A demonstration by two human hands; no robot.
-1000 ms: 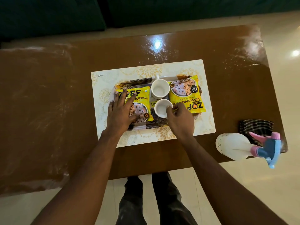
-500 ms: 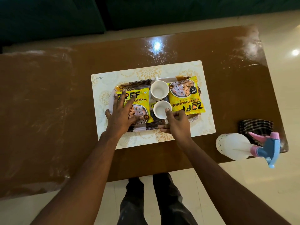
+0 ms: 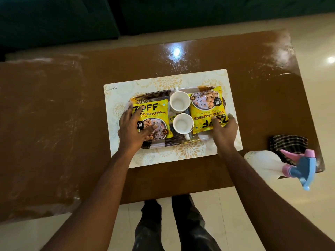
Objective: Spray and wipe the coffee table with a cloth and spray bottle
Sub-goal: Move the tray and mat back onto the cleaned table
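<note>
Fingers [image 3: 129,110] of the left hand [image 3: 133,131] lie fairly straight along the left end of the tray [image 3: 159,144], thumb splayed wide across the yellow packet [image 3: 155,109] there. At the tray's right end the right hand [image 3: 225,132] grips: its fingers [image 3: 231,117] curl over the rim and the thumb presses on the second yellow packet [image 3: 204,109].

Under the tray a pale flowered placemat [image 3: 145,84] rests on the brown coffee table [image 3: 54,124], glossy beyond the tray and streaked with whitish smears left of it. Two white cups [image 3: 179,103] stand in the tray's middle, between the packets. Pale tiled floor [image 3: 235,214] surrounds the table, and a dark green sofa [image 3: 54,19] stands beyond the tray.

Well right of the tray, at the table's near corner, the dark checked cloth [image 3: 288,144] lies folded. Just nearer stands the white spray bottle [image 3: 262,163] with a blue and pink head. Both are clear of the right hand's fingers.
</note>
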